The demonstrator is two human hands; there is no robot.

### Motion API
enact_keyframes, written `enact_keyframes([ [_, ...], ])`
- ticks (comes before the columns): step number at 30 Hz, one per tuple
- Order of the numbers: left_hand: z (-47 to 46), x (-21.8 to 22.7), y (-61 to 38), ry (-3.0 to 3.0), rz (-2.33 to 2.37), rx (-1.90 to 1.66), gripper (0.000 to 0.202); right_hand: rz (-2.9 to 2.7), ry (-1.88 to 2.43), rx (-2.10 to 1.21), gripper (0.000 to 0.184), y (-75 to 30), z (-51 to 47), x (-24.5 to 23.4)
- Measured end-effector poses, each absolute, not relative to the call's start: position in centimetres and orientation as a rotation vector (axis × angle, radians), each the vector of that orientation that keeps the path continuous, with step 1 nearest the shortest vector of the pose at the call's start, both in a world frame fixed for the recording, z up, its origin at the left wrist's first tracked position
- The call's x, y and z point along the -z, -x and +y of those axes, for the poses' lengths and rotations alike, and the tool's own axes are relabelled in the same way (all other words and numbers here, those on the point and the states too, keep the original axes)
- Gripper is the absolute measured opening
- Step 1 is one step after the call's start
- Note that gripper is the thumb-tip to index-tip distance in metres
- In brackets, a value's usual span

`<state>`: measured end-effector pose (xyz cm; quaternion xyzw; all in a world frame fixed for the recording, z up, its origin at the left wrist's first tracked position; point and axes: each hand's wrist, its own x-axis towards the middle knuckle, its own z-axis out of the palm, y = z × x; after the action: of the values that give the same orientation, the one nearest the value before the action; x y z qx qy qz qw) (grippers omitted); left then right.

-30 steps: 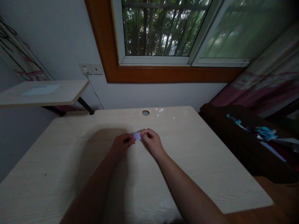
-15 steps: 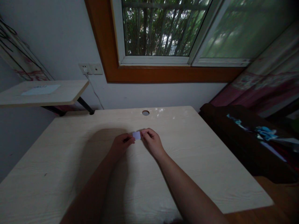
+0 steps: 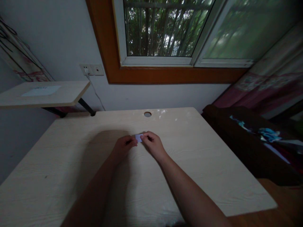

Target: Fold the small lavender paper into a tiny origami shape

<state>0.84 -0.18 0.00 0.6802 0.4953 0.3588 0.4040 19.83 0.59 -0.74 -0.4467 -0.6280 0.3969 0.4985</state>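
A small pale lilac square of paper (image 3: 138, 138) is between my two hands, over the middle of the pale wooden desk (image 3: 201, 164). My left hand (image 3: 123, 146) pinches its left side between thumb and fingers. On the other side my right hand (image 3: 153, 143) is closed, with the thumb on the paper's right part and covering some of it. Both forearms reach in from the bottom of the view. Whether the paper is folded I cannot make out.
A raised shelf (image 3: 68, 99) with a white sheet (image 3: 41, 90) stands at the back left. Near the desk's back edge is a round cable hole (image 3: 147, 114). A white cord (image 3: 96, 93) hangs from the wall socket. Dark furniture (image 3: 227, 135) with cloth items lies right of the desk.
My right thumb and fingers have shifted slightly left and now cover more of the paper's right side. My left hand has barely moved.
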Motion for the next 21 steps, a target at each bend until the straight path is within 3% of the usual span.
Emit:
enact_keyframes([
  [21,-0.28,0.02,-0.94,-1.729,1.305,-0.978,0.026,-1.621,1.048,-0.915,0.019,-19.86,0.27,0.22],
])
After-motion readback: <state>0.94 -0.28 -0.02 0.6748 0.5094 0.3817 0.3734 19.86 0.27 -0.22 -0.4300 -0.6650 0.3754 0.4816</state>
